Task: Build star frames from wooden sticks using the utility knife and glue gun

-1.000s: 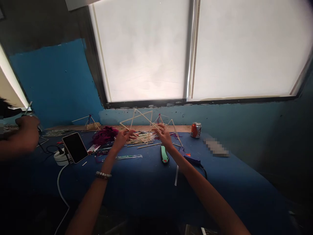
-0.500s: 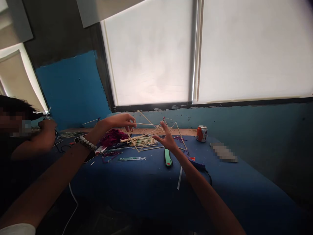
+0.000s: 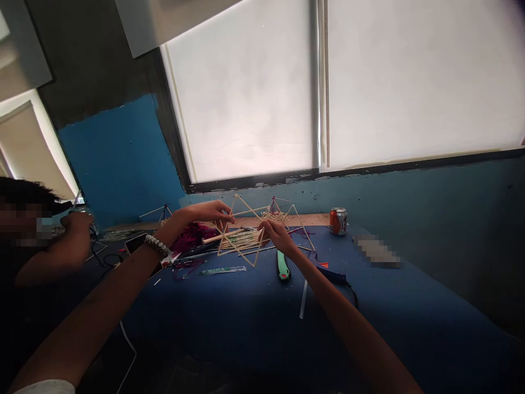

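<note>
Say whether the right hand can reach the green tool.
Probably yes: the green tool lies uncovered close to the right hand, though its fingers seem busy with the stick frame.

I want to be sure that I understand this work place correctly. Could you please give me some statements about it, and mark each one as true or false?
1. Both the left hand and the right hand are at an angular frame of thin pale sticks. True.
2. The light green and black handheld cutter is in the right hand. False: it lies on the blue table.
3. The orange and silver metal can stands upright, to the right of both hands. True.
4. The bracelet of pale round beads is on the right wrist. False: it is on the left wrist.
5. The tangled purple yarn lies to the right of the can. False: it lies to the left.
</note>
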Tool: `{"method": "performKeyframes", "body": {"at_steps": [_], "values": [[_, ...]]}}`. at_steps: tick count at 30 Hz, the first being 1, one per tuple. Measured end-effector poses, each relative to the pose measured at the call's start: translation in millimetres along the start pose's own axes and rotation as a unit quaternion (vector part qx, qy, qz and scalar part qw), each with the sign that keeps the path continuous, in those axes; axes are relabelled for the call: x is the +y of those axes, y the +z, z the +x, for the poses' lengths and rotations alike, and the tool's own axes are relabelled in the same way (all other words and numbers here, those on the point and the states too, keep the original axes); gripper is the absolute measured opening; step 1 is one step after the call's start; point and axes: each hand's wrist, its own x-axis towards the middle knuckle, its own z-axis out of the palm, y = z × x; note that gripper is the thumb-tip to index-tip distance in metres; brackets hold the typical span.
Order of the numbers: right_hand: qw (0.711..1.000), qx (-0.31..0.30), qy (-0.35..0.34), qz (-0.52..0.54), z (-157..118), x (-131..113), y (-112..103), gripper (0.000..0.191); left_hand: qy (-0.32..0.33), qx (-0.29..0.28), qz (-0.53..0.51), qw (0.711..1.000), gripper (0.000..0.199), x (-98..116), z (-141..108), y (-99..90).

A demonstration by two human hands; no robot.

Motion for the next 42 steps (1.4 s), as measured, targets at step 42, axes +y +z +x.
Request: {"method": "performKeyframes", "body": {"at_steps": [42], "values": [[0.947, 0.049, -0.082, -0.308, 9, 9, -30, 0.033, 0.052, 0.115, -0.361, 0.924, 0.075, -118, -12, 101.0]]}}
